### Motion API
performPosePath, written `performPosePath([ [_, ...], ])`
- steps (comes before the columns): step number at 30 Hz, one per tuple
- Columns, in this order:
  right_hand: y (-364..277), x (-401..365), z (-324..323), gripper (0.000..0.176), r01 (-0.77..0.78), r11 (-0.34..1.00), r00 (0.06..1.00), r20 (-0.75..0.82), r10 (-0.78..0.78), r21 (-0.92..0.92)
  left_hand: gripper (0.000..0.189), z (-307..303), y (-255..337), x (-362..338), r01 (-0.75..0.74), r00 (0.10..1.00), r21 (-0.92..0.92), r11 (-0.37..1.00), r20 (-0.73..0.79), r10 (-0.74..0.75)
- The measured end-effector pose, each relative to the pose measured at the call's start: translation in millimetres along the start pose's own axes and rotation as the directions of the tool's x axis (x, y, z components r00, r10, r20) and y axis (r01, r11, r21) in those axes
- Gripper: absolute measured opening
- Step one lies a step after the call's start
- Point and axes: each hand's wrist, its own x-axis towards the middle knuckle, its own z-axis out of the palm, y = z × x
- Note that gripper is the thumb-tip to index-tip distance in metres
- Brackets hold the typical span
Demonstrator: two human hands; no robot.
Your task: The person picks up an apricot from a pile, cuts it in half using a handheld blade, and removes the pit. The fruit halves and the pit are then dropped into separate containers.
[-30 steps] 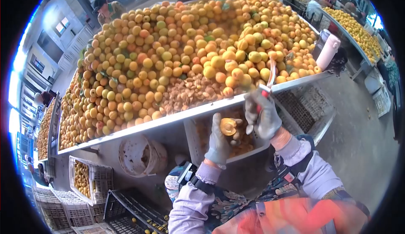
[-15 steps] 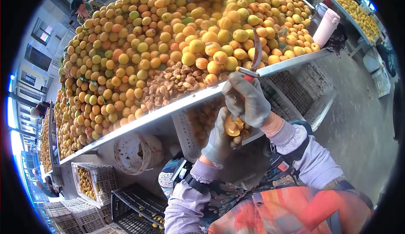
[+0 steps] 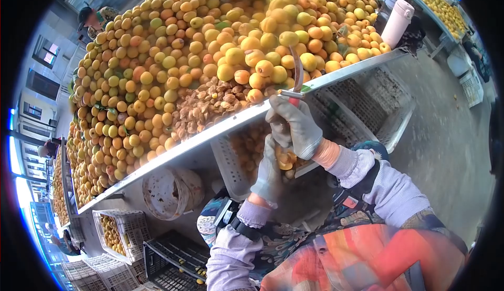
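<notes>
My left hand [image 3: 269,173], in a grey glove, holds a cut apricot half [image 3: 285,158] over a white crate [image 3: 231,159] of halved fruit. My right hand [image 3: 295,124], also gloved, grips a small knife [image 3: 297,78] with a red handle; its blade points up toward the table edge. The right hand's fingers press into the apricot in my left hand. Just above lies a heap of brown apricot pits [image 3: 210,107] beside the big pile of whole apricots [image 3: 210,44].
A metal table rim [image 3: 173,152] runs diagonally in front of me. A pink-white bottle [image 3: 396,22] stands at its right end. A bucket [image 3: 170,191] and white and black crates [image 3: 118,228] sit below left. Another person [image 3: 94,18] works at the far side.
My hands have come together: the right hand with the knife dropped onto the apricot in my left hand. The view shifted, with the table sliding toward the upper left.
</notes>
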Motion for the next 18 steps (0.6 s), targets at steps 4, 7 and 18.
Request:
performPosePath([
  [4, 5.5, 14.5, -18.6, 0.037, -0.186, 0.925, 0.978, -0.026, 0.206, 0.331, 0.069, 4.4, 9.0, -5.5, 0.015, 0.998, 0.039, 0.999, 0.064, -0.017],
  [7, 2.0, 12.5, -15.8, 0.036, -0.159, 0.935, 0.984, -0.029, 0.177, 0.317, 0.081, 9.1, 14.4, -8.2, 0.05, 0.982, 0.041, 0.998, 0.179, -0.056],
  [18, -2.9, -16.4, -1.6, 0.03, 0.045, 0.991, 0.962, 0.272, -0.009, -0.129, 0.069, -1.6, -19.1, -7.7, -0.257, 0.917, 0.182, 0.949, 0.355, 0.18],
])
